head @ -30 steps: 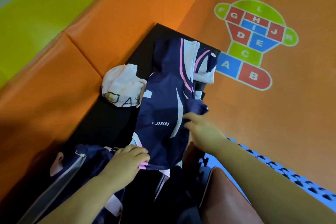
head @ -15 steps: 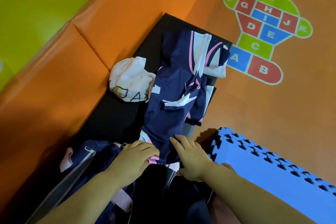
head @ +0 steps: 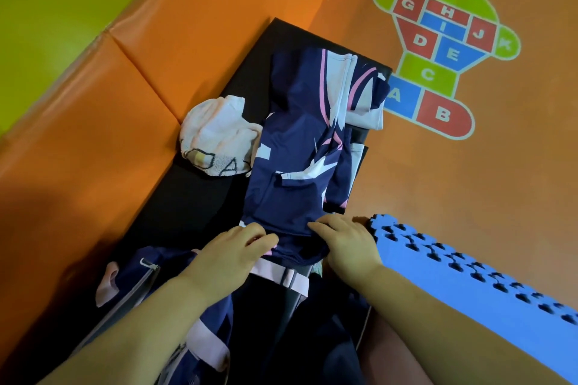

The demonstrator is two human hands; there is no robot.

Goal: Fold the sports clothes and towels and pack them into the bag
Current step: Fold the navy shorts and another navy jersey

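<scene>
Limp jersey (head: 291, 166) held at its near hem.
It lies on the mat (head: 200, 197), stretching away from both hands; bag (head: 134, 264) below the left hand (head: 231, 256), towel (head: 215, 141) beyond it. Left hand and right hand (head: 347, 244) each pinch a hem corner; cloth looks light, slippery.

The black bench (head: 194, 197) carries a navy-and-pink jersey (head: 291, 166) spread lengthwise, a crumpled white towel (head: 215, 137) touching its left side, and a navy bag (head: 165, 259).
</scene>
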